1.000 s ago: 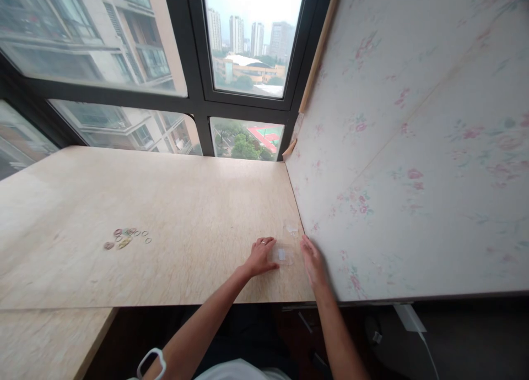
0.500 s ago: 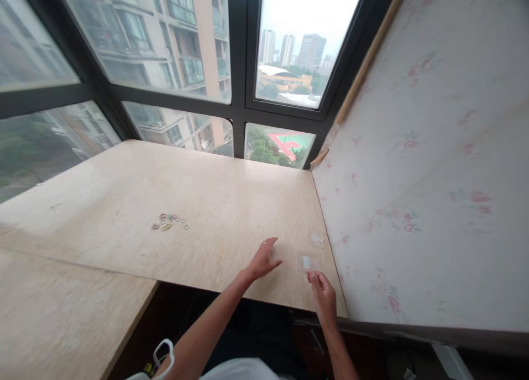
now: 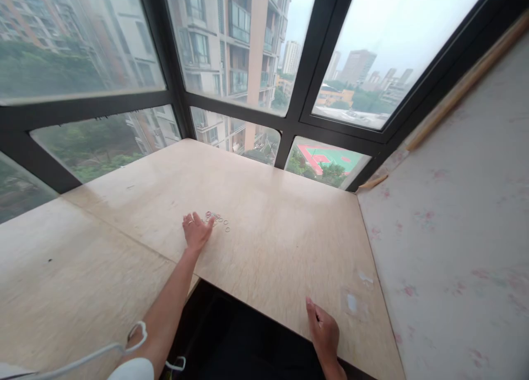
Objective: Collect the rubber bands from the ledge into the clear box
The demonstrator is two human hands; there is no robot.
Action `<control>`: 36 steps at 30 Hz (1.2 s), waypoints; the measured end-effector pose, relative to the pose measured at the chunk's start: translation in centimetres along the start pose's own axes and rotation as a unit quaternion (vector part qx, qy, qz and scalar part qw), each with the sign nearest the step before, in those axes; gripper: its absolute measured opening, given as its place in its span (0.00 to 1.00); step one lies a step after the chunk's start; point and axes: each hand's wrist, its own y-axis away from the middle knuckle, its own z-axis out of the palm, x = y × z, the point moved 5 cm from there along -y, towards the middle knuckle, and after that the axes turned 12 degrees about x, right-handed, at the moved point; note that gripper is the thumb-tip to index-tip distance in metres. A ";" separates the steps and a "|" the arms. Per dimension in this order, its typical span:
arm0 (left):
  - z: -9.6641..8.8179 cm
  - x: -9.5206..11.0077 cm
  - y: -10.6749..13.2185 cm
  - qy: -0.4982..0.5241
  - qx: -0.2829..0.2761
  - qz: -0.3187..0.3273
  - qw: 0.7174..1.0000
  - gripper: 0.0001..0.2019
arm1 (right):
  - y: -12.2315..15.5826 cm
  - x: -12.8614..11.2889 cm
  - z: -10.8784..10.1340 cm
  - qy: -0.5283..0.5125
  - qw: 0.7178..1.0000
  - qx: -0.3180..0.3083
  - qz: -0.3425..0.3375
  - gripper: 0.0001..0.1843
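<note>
Over the left side of a small cluster of thin rings (image 3: 214, 216), some coloured and some plain, my left hand (image 3: 197, 232) reaches with fingers apart and a ring on one finger. Its thumb is at the cluster, and whether it touches any of the rings I cannot tell. A couple of plain rings (image 3: 227, 229) lie just right of the thumb. My right hand (image 3: 324, 327) is at the front edge of the counter, fingers curled in and thumb pointing up. What it holds, if anything, is hidden.
A clear plastic packet (image 3: 352, 303) with a white label lies right of my right hand, and a crumpled clear scrap (image 3: 366, 278) is behind it. The stone-look counter (image 3: 264, 204) meets windows at the back and a flowered wall (image 3: 446, 248) at right.
My left hand has moved left from near the packet to the rings. My right hand has moved away from the packet's edge. The view has swung left.
</note>
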 end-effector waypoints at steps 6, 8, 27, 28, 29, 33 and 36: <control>4.0 2.5 1.2 0.063 -0.116 0.120 0.984 0.38 | -0.5 -1.0 0.3 0.072 0.997 0.035 -0.017 0.35; 5.0 3.9 2.1 0.089 -0.141 0.144 0.975 0.38 | -0.5 -1.1 0.3 0.076 0.996 0.038 -0.022 0.35; 6.2 5.4 1.1 0.015 -0.224 0.210 0.952 0.13 | -0.1 -1.2 0.4 0.102 0.989 0.063 -0.090 0.32; 6.2 5.3 1.0 0.019 -0.228 0.204 0.952 0.13 | -0.1 -1.2 0.4 0.101 0.988 0.067 -0.097 0.32; 6.2 5.3 0.9 0.022 -0.230 0.195 0.953 0.14 | 0.0 -1.2 0.4 0.100 0.987 0.073 -0.104 0.32; 6.1 5.1 -0.5 0.036 -0.214 0.125 0.968 0.18 | -0.1 -1.3 0.2 0.088 0.984 0.098 -0.124 0.33; 5.6 4.7 -2.5 0.052 -0.163 0.040 0.984 0.21 | -0.1 -1.4 0.1 0.079 0.983 0.101 -0.131 0.33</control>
